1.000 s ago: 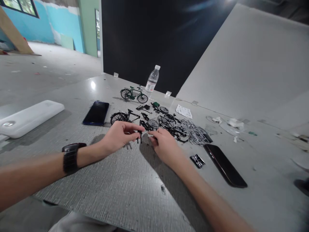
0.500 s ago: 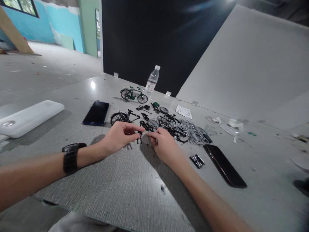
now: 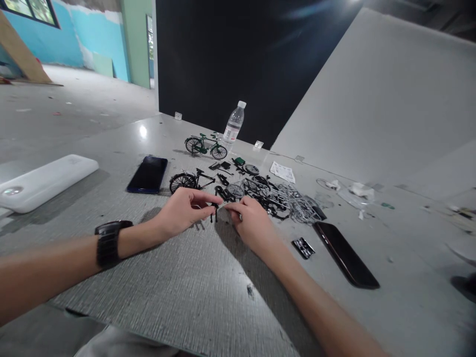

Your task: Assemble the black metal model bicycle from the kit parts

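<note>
My left hand [image 3: 182, 210], with a black watch on its wrist, pinches a small black bike part [image 3: 215, 212] just above the grey table [image 3: 193, 292]. My right hand [image 3: 253, 223] is right beside it, fingertips pinched together at the same part, holding something too small to make out. Behind the hands lie a half-built black model bicycle [image 3: 189, 181] and a heap of loose black and silver parts [image 3: 275, 198]. A finished green model bicycle [image 3: 206, 145] stands further back.
A dark blue phone [image 3: 148, 174] lies to the left, a black phone [image 3: 345, 254] to the right with a small black packet [image 3: 304, 247] beside it. A water bottle [image 3: 234, 124], a white box [image 3: 42, 181], a paper sheet [image 3: 283, 172] and plastic scraps [image 3: 359, 191] sit around.
My right hand's fingers have shifted slightly left, closer to the black part in my left hand. Everything else is as before.
</note>
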Demonstrator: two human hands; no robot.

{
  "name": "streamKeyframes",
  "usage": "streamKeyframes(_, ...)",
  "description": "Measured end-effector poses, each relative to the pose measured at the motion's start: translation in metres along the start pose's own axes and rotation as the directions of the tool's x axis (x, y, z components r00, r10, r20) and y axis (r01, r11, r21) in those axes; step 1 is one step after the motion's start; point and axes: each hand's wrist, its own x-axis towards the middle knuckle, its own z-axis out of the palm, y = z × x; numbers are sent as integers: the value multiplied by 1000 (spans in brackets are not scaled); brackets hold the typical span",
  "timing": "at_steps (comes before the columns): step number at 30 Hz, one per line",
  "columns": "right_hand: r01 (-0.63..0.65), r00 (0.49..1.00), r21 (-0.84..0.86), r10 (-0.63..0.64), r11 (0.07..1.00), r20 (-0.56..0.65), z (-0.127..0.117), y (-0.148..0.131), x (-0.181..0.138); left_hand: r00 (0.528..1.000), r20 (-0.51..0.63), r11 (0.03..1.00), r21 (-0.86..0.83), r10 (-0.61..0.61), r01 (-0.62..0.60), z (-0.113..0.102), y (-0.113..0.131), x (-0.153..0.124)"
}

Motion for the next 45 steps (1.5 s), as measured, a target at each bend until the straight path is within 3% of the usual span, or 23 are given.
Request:
streamKeyframes(8, 11, 999, 29, -11, 1000, -30, 0, 1, 1, 1000, -6, 999, -26, 23, -23, 1, 0, 1)
streamKeyframes(13, -41, 992, 250, 69, 967, -104, -22, -15, -4, 998, -67, 997, -74, 15, -20, 2, -2, 0)
streamKeyframes(18, -56, 985, 407, 118, 912, -128, -33, -34, -10, 992, -97, 996, 37, 79, -76, 2, -3, -3)
streamKeyframes(29, -50, 975, 439, 139, 897, -172, -24, -44, -13, 950, -36, 866, 424, 309, -265, 5, -2, -8)
streamKeyframes(45, -115, 966, 491, 212, 864, -147, -12, -41, -12, 953, 55, 784, 555, 297, -276, 4, 2, -8)
